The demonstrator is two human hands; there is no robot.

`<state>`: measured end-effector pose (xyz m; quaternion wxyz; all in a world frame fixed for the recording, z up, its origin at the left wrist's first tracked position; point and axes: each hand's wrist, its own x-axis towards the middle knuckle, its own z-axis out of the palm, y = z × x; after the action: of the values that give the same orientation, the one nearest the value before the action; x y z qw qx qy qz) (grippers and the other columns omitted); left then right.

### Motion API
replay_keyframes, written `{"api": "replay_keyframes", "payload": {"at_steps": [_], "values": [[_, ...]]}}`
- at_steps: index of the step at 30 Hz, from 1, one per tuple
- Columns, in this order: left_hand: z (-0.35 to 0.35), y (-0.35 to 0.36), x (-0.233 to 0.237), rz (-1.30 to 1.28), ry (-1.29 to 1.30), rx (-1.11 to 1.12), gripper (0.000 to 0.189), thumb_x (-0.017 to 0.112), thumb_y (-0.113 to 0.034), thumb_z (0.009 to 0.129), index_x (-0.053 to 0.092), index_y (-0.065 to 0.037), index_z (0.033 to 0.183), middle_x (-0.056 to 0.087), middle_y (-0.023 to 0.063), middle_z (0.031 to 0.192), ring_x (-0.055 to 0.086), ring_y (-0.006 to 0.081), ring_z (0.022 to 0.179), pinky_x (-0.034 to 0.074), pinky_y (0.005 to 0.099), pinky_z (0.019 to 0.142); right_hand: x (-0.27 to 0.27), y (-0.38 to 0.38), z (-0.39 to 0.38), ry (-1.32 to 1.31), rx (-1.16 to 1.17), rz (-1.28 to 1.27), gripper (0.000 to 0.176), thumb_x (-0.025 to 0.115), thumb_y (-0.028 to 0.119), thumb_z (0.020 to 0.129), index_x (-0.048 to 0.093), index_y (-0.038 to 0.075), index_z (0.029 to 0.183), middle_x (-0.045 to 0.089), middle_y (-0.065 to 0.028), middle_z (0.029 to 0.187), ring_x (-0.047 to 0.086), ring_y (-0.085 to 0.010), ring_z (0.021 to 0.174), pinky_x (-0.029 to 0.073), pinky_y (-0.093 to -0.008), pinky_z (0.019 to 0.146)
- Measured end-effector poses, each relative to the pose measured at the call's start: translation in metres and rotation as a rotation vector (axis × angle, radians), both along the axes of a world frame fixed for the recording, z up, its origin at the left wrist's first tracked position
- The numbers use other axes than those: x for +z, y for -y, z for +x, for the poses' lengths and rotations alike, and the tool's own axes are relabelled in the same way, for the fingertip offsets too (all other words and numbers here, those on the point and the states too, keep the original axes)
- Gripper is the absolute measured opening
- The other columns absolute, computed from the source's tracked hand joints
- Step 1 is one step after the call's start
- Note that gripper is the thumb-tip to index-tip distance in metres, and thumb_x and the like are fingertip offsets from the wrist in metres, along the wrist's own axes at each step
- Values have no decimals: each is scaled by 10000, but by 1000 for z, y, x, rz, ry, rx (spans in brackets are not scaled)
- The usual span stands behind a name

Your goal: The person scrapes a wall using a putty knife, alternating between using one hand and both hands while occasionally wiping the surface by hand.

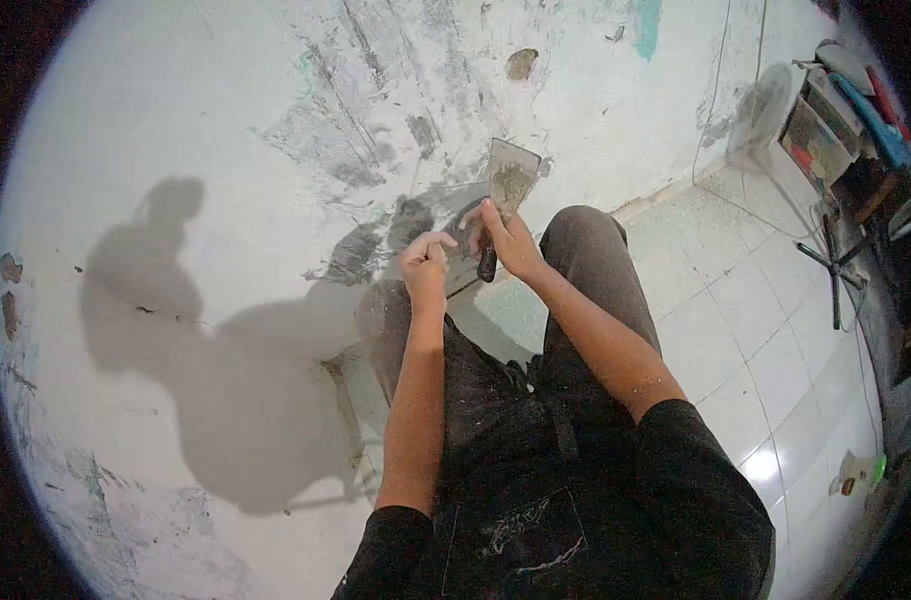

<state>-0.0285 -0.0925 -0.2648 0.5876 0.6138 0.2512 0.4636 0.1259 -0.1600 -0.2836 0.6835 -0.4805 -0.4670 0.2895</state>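
Note:
My right hand [513,248] grips the dark handle of a wide putty knife [512,176]. Its metal blade points up toward the wall and is smeared with grey filler. My left hand [426,266] is closed just to the left, holding a flat grey plate [460,262] that lies between the two hands. The knife's handle rests against that plate. Both hands are raised over my bent knees [586,235], close to the wall. How much of the plate sits behind the left hand is hidden.
A white wall [226,120] with scraped, grey patches and flaking paint fills the left and top, with my shadow [206,350] on it. White floor tiles [746,330] lie to the right. A cluttered shelf [836,130], a fan and a cable stand at the far right.

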Motion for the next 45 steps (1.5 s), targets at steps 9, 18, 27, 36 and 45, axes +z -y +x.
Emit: {"api": "replay_keyframes", "payload": {"at_steps": [9, 18, 27, 36, 45], "values": [[20, 14, 11, -14, 54, 43, 298, 597, -307, 1005, 683, -47, 1121, 600, 27, 807, 586, 152, 809, 462, 312, 824, 0, 4, -7, 496, -385, -97, 379, 573, 344, 1004, 630, -15, 1111, 697, -212, 849, 695, -348, 806, 511, -449, 720], [8, -38, 125, 193, -124, 49, 437, 618, -407, 1007, 644, -2, 847, 514, -17, 688, 451, 84, 655, 370, 299, 587, 75, 16, -30, 302, 58, -118, 696, 537, 162, 1033, 166, 61, 1613, 624, -103, 827, 600, -196, 589, 484, -337, 546], [2, -80, 274, 1062, -142, 407, 541, 676, -119, 928, 490, -26, 1427, 590, 136, 1279, 614, 229, 1159, 556, 356, 942, 206, -14, -31, -140, 227, 194, 666, 461, 124, 1064, 130, 129, 1642, 505, -3, 783, 439, -71, 525, 387, -236, 430], [12, -91, 326, 1866, -765, 571, 667, 647, -88, 835, 453, -2, 1467, 502, 173, 1397, 532, 333, 1297, 590, 357, 907, 253, -52, -43, -378, 356, 300, 671, 463, 144, 1072, 120, 189, 1648, 390, 18, 749, 317, -53, 508, 250, -227, 405], [38, -91, 329, 1975, -980, 820, 653, 656, -107, 814, 485, 57, 1423, 505, 208, 1397, 523, 331, 1279, 609, 297, 838, 252, -68, -46, -295, 212, 319, 620, 446, 164, 1090, 158, 126, 1638, 290, 70, 645, 273, -34, 467, 223, -231, 400]]}}
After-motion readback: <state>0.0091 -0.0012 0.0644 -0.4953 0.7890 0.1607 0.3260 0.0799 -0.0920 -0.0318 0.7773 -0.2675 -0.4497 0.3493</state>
